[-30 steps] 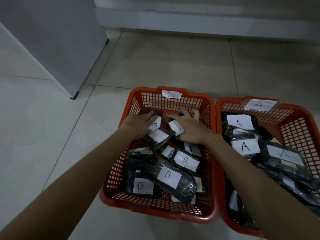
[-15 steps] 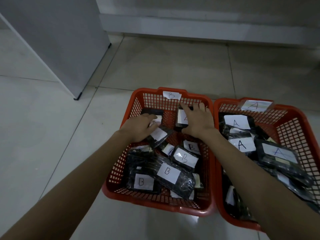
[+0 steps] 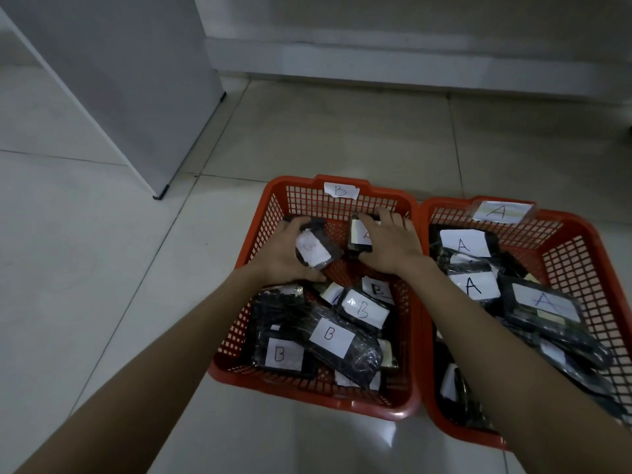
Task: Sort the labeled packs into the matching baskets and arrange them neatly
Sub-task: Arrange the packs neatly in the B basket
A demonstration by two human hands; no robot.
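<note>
Reaching into the orange plastic mesh basket tagged B (image 3: 273,213) at centre frame, our left hand (image 3: 284,258) grips a black wrapped pack with a white label (image 3: 316,253). Our right hand (image 3: 393,244) curls round a black pack labelled A (image 3: 360,234) just beside it.

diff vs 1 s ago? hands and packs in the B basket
The right hand went from the middle of the B basket to its far wall, taking the pack under its fingers with it; that pack seems to read A. The left hand now grips a small pack, tilted up. The near B packs and the A basket look unchanged.
</note>
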